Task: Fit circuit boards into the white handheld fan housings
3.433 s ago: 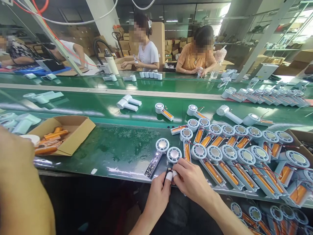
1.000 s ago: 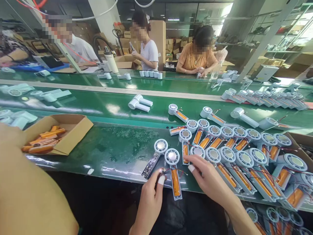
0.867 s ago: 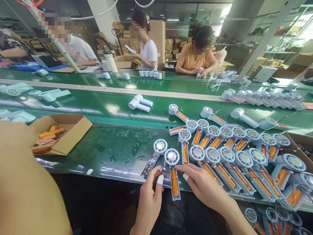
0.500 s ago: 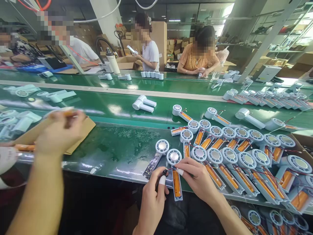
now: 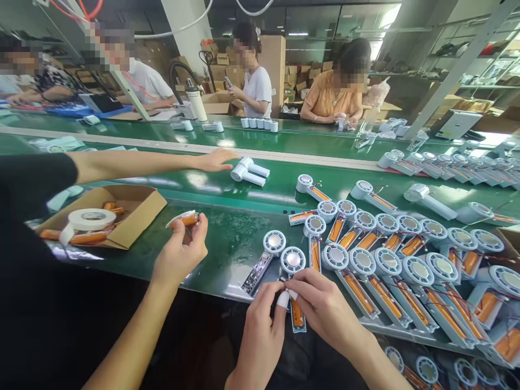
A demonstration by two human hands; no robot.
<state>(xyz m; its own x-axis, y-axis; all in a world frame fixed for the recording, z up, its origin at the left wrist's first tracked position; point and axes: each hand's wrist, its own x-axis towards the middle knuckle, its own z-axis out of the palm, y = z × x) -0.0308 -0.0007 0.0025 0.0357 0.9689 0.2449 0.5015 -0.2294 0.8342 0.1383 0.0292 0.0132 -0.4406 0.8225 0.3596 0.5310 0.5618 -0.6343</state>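
Note:
Just in front of me, my left hand (image 5: 266,319) and my right hand (image 5: 327,300) meet, fingertips pinched together over a handheld fan (image 5: 293,261). Its round grille faces up, and its open handle shows an orange battery (image 5: 298,314) pointing toward me. A small black part is pinched in my left hand, mostly hidden by the fingers. My right hand pinches thin wires at the same spot. White covers wrap a digit on each hand. Beside them on the left lies another fan (image 5: 274,242), its handle topped by a circuit board (image 5: 257,273).
Rows of open fans (image 5: 388,262) crowd the right. On the left, a co-worker's hand (image 5: 182,249) holds an orange battery near a cardboard box (image 5: 142,208) with a tape roll (image 5: 92,218). That person's other hand (image 5: 215,160) reaches toward closed fans (image 5: 247,170) on the green belt.
My hands have drawn together, and the wire gap between them has closed. The co-worker's near hand has moved right, away from the box, with a battery. Their other arm now stretches over the belt.

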